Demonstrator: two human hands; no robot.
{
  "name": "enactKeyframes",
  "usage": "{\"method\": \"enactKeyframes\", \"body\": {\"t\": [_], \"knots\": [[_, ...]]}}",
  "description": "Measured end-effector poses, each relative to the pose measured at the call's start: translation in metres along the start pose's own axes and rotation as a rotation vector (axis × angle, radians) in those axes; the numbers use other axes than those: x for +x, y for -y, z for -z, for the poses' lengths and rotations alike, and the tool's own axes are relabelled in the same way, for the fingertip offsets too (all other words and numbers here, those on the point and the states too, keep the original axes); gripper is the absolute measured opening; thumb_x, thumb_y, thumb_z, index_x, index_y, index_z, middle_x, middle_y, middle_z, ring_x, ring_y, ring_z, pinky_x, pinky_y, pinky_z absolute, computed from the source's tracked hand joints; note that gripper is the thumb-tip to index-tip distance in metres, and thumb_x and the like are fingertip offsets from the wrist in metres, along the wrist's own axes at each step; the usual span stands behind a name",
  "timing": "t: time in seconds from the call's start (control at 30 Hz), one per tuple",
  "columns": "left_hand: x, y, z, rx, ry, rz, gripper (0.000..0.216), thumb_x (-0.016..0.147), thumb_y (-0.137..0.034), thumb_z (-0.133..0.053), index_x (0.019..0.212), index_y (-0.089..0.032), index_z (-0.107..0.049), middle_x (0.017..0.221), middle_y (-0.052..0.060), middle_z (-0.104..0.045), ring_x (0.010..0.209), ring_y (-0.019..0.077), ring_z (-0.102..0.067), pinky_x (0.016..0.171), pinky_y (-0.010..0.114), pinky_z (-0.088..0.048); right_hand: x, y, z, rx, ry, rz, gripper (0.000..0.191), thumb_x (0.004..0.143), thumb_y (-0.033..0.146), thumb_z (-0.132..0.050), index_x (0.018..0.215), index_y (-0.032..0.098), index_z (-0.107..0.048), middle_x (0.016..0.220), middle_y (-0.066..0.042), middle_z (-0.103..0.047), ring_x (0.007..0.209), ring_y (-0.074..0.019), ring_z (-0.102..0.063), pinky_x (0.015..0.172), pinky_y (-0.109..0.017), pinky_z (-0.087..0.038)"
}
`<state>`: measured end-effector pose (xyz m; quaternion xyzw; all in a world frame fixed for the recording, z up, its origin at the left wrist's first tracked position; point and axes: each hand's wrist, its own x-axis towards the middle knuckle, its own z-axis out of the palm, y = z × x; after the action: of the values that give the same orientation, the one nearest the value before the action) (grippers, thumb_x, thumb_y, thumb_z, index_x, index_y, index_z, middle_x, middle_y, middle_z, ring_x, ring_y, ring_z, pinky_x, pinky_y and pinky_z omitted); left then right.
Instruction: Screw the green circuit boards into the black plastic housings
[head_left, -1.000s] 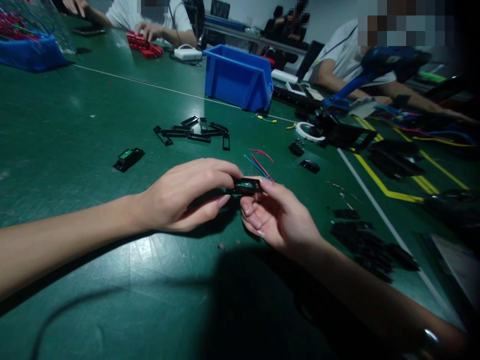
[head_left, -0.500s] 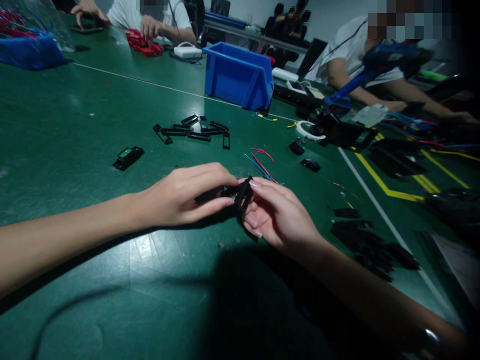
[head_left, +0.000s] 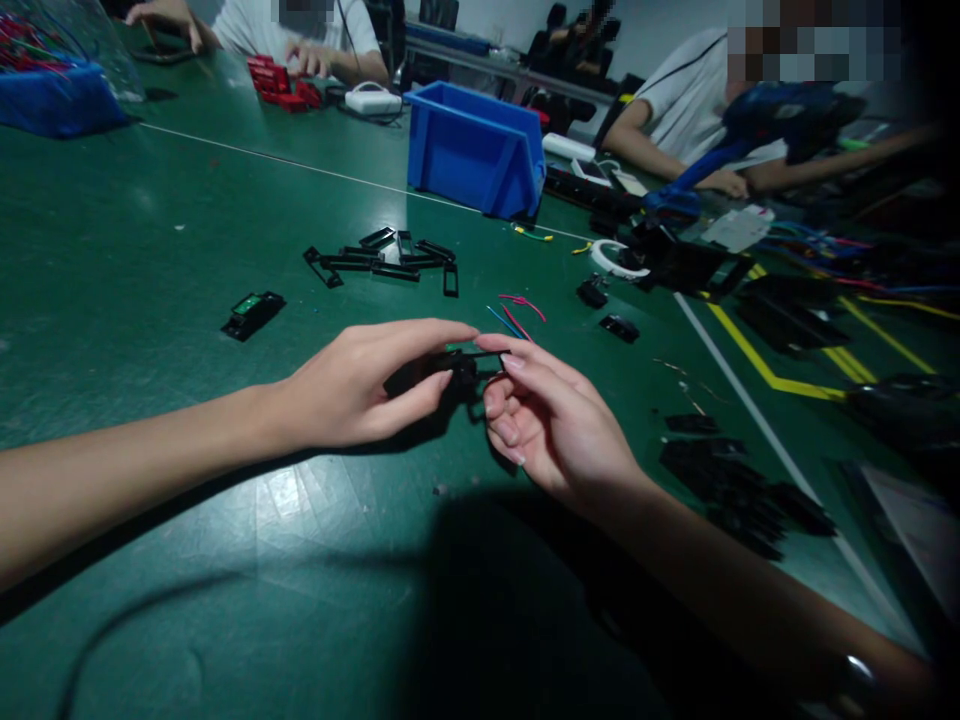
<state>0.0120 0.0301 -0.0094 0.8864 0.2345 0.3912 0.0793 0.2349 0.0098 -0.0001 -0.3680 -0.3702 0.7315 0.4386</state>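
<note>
My left hand (head_left: 375, 385) pinches a small black plastic housing (head_left: 463, 370) between thumb and fingers, with a speck of green at its upper edge. My right hand (head_left: 562, 420) is closed on the end of a thin black rectangular frame (head_left: 491, 354), which meets the housing; whether they are joined I cannot tell. Both hands are just above the green table, fingertips almost touching. To the left lies a similar black housing with a green circuit board (head_left: 253, 312). Behind my hands is a loose group of black rectangular frames (head_left: 375, 262).
A blue bin (head_left: 472, 150) stands at the back. Cut red and blue wires (head_left: 521, 318) lie beyond my right hand, and a pile of black parts (head_left: 720, 480) is to its right. A white ring (head_left: 619, 260) sits farther back. Two people work across the table.
The black frame has turned from tilted upright to nearly flat against the housing. My left thumb has drawn back slightly. Across the table, a co-worker's arms have shifted.
</note>
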Motion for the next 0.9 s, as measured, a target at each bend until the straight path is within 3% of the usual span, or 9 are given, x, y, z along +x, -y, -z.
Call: {"method": "enactKeyframes", "body": {"t": [0.1, 0.2, 0.33, 0.57, 0.67, 0.8, 0.9], "knots": [[0.0002, -0.0003, 0.0006, 0.014, -0.001, 0.036, 0.034, 0.099, -0.017, -0.061, 0.132, -0.010, -0.065, 0.123, 0.010, -0.078, 0.107, 0.0152, -0.075, 0.095, 0.021, -0.056, -0.0005, 0.0010, 0.0001, -0.026, -0.001, 0.000, 0.027, 0.088, 0.030, -0.072, 0.113, 0.020, -0.068, 0.059, 0.003, -0.068, 0.040, -0.0098, -0.054, 0.036, -0.017, -0.041], [0.0015, 0.0000, 0.0008, 0.010, 0.049, 0.068, 0.029, 0.099, -0.020, -0.059, 0.125, -0.010, -0.068, 0.104, 0.007, -0.079, 0.090, 0.0144, -0.073, 0.081, 0.023, -0.054, -0.0010, 0.0011, -0.0002, -0.047, 0.008, 0.010, 0.024, 0.087, 0.033, -0.073, 0.106, 0.019, -0.068, 0.057, 0.003, -0.067, 0.038, -0.0093, -0.052, 0.034, -0.017, -0.039], [0.0038, 0.0008, -0.0002, 0.042, 0.174, 0.085, 0.024, 0.097, -0.024, -0.059, 0.114, -0.011, -0.070, 0.083, 0.003, -0.068, 0.077, 0.0166, -0.060, 0.073, 0.029, -0.046, -0.0014, 0.0001, -0.0007, -0.031, 0.011, 0.021, 0.021, 0.087, 0.033, -0.074, 0.101, 0.019, -0.067, 0.057, 0.003, -0.067, 0.039, -0.0090, -0.052, 0.034, -0.017, -0.040], [0.0046, 0.0037, -0.0027, 0.047, 0.284, 0.066, 0.013, 0.098, -0.023, -0.057, 0.097, -0.014, -0.066, 0.088, 0.005, -0.064, 0.085, 0.0193, -0.055, 0.081, 0.034, -0.042, -0.0015, -0.0003, 0.0001, -0.027, 0.042, 0.043, 0.022, 0.085, 0.031, -0.076, 0.102, 0.019, -0.068, 0.059, 0.003, -0.067, 0.040, -0.0086, -0.053, 0.035, -0.017, -0.041], [0.0048, 0.0038, -0.0024, 0.028, 0.270, 0.070, 0.014, 0.097, -0.023, -0.057, 0.104, -0.014, -0.065, 0.095, 0.007, -0.067, 0.090, 0.0205, -0.058, 0.085, 0.035, -0.044, -0.0017, 0.0002, -0.0006, -0.035, 0.054, 0.050, 0.024, 0.084, 0.032, -0.078, 0.101, 0.019, -0.068, 0.059, 0.004, -0.067, 0.040, -0.0085, -0.052, 0.035, -0.017, -0.040], [0.0044, 0.0018, 0.0002, -0.020, 0.167, 0.050, 0.031, 0.095, -0.031, -0.066, 0.119, -0.012, -0.063, 0.103, 0.009, -0.070, 0.094, 0.0218, -0.062, 0.087, 0.036, -0.047, -0.0022, 0.0000, -0.0019, -0.048, 0.039, 0.052, 0.026, 0.083, 0.033, -0.080, 0.101, 0.019, -0.068, 0.059, 0.004, -0.067, 0.039, -0.0082, -0.052, 0.035, -0.017, -0.040], [0.0036, 0.0002, 0.0029, -0.077, 0.091, 0.034, 0.031, 0.096, -0.032, -0.069, 0.117, -0.011, -0.064, 0.102, 0.009, -0.072, 0.093, 0.0206, -0.065, 0.086, 0.035, -0.047, -0.0032, -0.0029, -0.0012, -0.073, 0.053, 0.057, 0.023, 0.087, 0.034, -0.078, 0.102, 0.019, -0.069, 0.060, 0.004, -0.068, 0.040, -0.0084, -0.054, 0.036, -0.017, -0.043]]}}
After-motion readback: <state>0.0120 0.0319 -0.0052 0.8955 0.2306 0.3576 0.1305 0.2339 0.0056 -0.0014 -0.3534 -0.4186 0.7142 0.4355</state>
